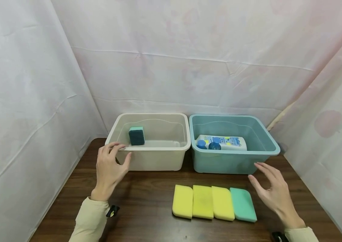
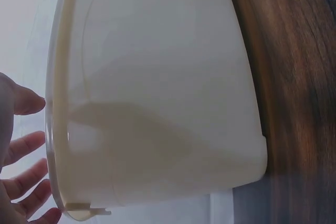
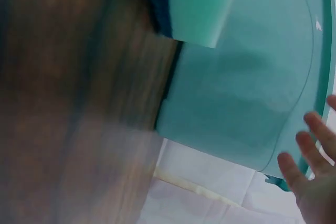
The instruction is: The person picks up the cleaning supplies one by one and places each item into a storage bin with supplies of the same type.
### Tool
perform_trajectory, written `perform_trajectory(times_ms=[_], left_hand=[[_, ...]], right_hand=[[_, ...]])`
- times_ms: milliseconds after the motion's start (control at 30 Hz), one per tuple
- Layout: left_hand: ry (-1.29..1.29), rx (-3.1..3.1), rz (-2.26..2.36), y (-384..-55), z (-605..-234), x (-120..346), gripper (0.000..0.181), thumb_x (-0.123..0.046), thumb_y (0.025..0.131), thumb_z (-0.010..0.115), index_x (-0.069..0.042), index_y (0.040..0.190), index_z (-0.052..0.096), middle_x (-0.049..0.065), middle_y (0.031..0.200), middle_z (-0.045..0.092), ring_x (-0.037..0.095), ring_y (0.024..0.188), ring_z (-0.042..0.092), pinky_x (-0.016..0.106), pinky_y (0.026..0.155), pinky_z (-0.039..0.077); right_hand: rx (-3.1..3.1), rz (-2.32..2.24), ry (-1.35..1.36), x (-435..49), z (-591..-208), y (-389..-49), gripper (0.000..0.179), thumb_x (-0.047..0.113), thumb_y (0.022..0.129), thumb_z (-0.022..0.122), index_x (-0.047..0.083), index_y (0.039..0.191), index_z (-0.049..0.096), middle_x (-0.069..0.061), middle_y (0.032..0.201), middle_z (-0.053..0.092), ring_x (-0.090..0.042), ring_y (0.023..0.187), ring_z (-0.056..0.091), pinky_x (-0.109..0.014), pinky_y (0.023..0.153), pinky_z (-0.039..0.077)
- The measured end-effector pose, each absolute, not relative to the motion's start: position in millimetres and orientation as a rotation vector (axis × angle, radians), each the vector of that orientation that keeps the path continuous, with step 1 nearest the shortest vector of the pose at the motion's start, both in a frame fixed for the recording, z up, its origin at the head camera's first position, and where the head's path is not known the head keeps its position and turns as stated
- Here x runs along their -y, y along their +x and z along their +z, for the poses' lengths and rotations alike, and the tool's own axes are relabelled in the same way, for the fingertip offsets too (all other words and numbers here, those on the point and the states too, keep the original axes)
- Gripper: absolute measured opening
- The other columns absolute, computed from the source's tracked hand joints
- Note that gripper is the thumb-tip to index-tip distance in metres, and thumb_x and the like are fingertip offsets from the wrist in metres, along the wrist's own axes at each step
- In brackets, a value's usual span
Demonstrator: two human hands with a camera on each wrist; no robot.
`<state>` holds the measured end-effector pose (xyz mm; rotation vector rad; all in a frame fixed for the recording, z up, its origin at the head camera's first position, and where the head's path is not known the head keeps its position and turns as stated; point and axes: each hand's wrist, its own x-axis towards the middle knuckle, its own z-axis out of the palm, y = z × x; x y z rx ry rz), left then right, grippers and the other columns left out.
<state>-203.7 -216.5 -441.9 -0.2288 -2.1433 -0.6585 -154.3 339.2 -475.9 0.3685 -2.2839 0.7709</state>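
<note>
My left hand (image 1: 109, 169) is at the front left corner of the cream basin (image 1: 152, 159), fingers spread and loosely bent. In the left wrist view its fingertips (image 2: 37, 169) lie along the basin's rim, gripping nothing. A green sponge with a dark scouring side (image 1: 136, 136) stands inside that basin. My right hand (image 1: 275, 191) hovers before the front right corner of the blue basin (image 1: 228, 163), thumb and fingers apart, holding nothing. To its left lies a green sponge (image 1: 243, 205), at the end of a row with yellow sponges (image 1: 183, 201). White bottles with blue caps (image 1: 234, 143) lie in the blue basin.
Both basins stand side by side on a dark wooden table (image 1: 146, 208), near its back edge. Pale patterned cloth (image 1: 189, 67) hangs behind and at both sides. The sponge row lies in front of the basins, between the hands.
</note>
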Motion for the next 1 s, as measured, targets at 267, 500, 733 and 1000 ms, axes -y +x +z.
perform_trajectory(times_ms=[267, 500, 733, 1000], left_hand=[[-0.209, 2.132, -0.650, -206.1, -446.3, 223.4, 0.034, -0.027, 0.085, 0.082, -0.003, 0.109, 0.077, 0.022, 0.122, 0.069, 0.049, 0.114, 0.058, 0.061, 0.097, 0.046], [-0.199, 2.141, -0.701, -205.9, -447.0, 221.9, 0.032, -0.024, 0.086, 0.083, -0.003, 0.109, 0.078, 0.022, 0.120, 0.069, 0.049, 0.114, 0.056, 0.060, 0.098, 0.045], [-0.201, 2.123, -0.715, -207.5, -445.0, 221.2, 0.028, -0.019, 0.086, 0.084, -0.002, 0.108, 0.078, 0.023, 0.118, 0.070, 0.048, 0.113, 0.056, 0.061, 0.098, 0.046], [-0.193, 2.142, -0.703, -207.3, -446.7, 221.9, 0.028, -0.019, 0.086, 0.084, -0.003, 0.108, 0.077, 0.024, 0.117, 0.069, 0.048, 0.112, 0.056, 0.061, 0.095, 0.047]], right_hand=[[2.577, 0.732, 0.389, -334.3, -486.2, -141.1, 0.063, 0.027, 0.088, 0.089, 0.016, 0.145, 0.065, -0.014, 0.148, 0.061, -0.037, 0.133, 0.053, -0.050, 0.108, 0.045], [2.618, 0.687, 0.437, -336.5, -496.8, -130.2, 0.066, 0.032, 0.083, 0.093, 0.026, 0.144, 0.067, -0.005, 0.144, 0.065, -0.019, 0.131, 0.053, -0.010, 0.102, 0.031], [2.686, 0.649, 0.469, -334.5, -497.8, -124.2, 0.072, 0.040, 0.081, 0.093, 0.023, 0.145, 0.066, -0.011, 0.142, 0.065, -0.035, 0.129, 0.059, -0.062, 0.093, 0.053], [2.825, 0.649, 0.487, -335.2, -497.7, -120.8, 0.077, 0.054, 0.082, 0.090, 0.014, 0.143, 0.067, -0.013, 0.141, 0.066, -0.043, 0.126, 0.064, -0.071, 0.092, 0.054]])
